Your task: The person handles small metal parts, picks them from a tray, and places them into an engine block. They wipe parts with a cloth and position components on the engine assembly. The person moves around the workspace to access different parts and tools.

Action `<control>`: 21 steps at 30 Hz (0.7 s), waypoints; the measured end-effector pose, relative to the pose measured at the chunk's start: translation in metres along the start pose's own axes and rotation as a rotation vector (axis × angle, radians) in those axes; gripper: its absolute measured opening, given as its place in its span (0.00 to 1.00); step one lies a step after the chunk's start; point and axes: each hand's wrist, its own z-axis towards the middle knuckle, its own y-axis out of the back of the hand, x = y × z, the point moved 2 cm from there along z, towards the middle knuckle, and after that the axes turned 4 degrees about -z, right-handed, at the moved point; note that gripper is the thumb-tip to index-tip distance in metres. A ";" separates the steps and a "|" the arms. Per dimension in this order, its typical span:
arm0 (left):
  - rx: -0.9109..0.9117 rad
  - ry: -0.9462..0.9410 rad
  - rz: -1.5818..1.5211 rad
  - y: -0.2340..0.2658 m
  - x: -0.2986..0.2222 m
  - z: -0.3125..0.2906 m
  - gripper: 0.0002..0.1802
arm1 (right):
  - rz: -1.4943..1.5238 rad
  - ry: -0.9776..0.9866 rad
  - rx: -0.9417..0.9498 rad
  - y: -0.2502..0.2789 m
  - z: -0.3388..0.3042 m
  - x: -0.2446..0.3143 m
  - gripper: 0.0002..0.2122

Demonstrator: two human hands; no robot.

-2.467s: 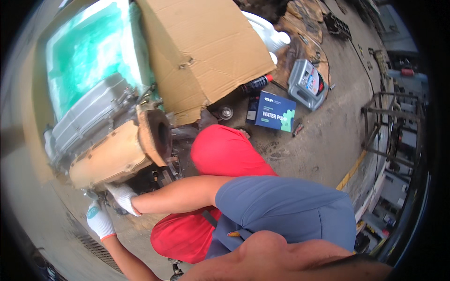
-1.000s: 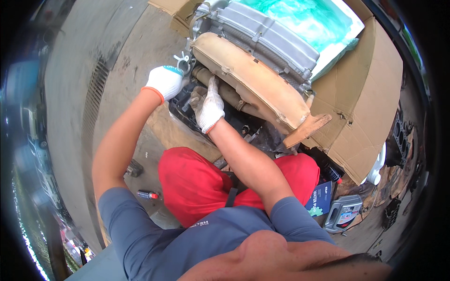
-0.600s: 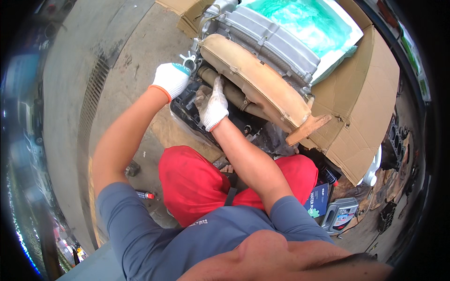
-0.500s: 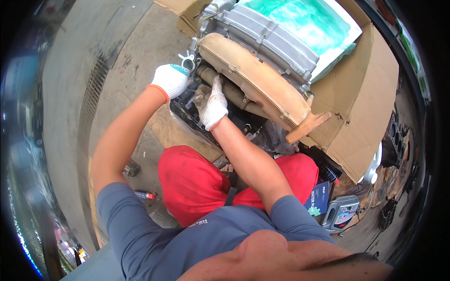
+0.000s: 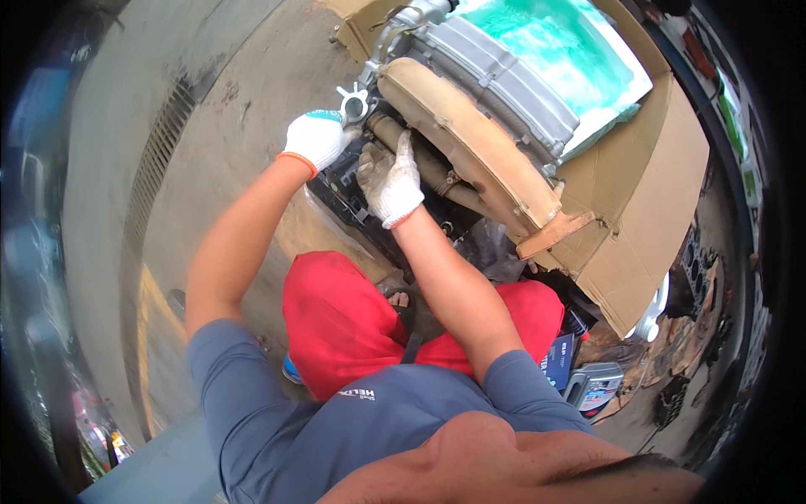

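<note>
A silver engine with a rusty tan heat shield (image 5: pixel 466 147) lies before me, a brown rusty pipe (image 5: pixel 432 172) running along its near side. My left hand (image 5: pixel 317 140), in a white knitted glove, reaches in just below a round metal outlet (image 5: pixel 354 106) at the engine's left end. Its fingers bend toward the pipe's end, and what they grip is hidden. In a dirtier white glove, my right hand (image 5: pixel 390 181) is beside the pipe. The thumb stretches up against the pipe while the other fingers curl; anything inside them cannot be made out.
An opened cardboard box (image 5: pixel 642 197) surrounds the engine's far side, with a white and green-lined tray (image 5: pixel 579 63) behind. Dark parts (image 5: pixel 348 189) lie beneath my hands. At right are a grey jug (image 5: pixel 594 386), a blue box (image 5: pixel 558 363) and a white bottle (image 5: pixel 651 319). A floor grate (image 5: pixel 159 147) runs at left.
The view has shifted, moving the engine slightly rightward in it. My left hand has moved from the outlet's rim to just below it. My right hand stays by the pipe.
</note>
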 end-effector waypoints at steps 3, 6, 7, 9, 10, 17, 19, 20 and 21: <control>-0.028 0.156 -0.410 -0.011 0.007 -0.015 0.24 | -0.136 0.018 -0.013 0.001 -0.021 -0.002 0.17; -0.121 0.181 -0.586 -0.038 0.016 -0.027 0.27 | -0.608 0.102 0.045 -0.003 -0.046 -0.001 0.15; -0.127 0.190 -0.672 -0.045 0.018 -0.030 0.26 | -0.770 0.182 0.087 -0.009 -0.057 -0.001 0.14; -0.121 0.199 -0.805 -0.051 0.017 -0.031 0.26 | -1.195 0.413 0.065 -0.039 -0.071 0.007 0.12; -0.124 0.170 -0.801 -0.044 0.016 -0.031 0.24 | -1.396 0.542 0.074 -0.054 -0.075 0.010 0.11; -0.536 0.023 -0.488 -0.062 0.043 -0.019 0.37 | -3.021 0.878 0.286 -0.144 -0.021 0.000 0.11; -0.647 -0.086 -0.635 -0.077 0.047 -0.007 0.40 | -3.386 0.817 0.456 -0.145 -0.004 -0.003 0.10; -0.633 -0.124 -0.728 -0.086 0.048 -0.001 0.42 | -3.533 0.736 0.570 -0.147 0.001 -0.007 0.11; -0.736 -0.166 -0.751 -0.086 0.050 0.001 0.41 | -3.595 0.744 0.647 -0.145 0.005 -0.006 0.10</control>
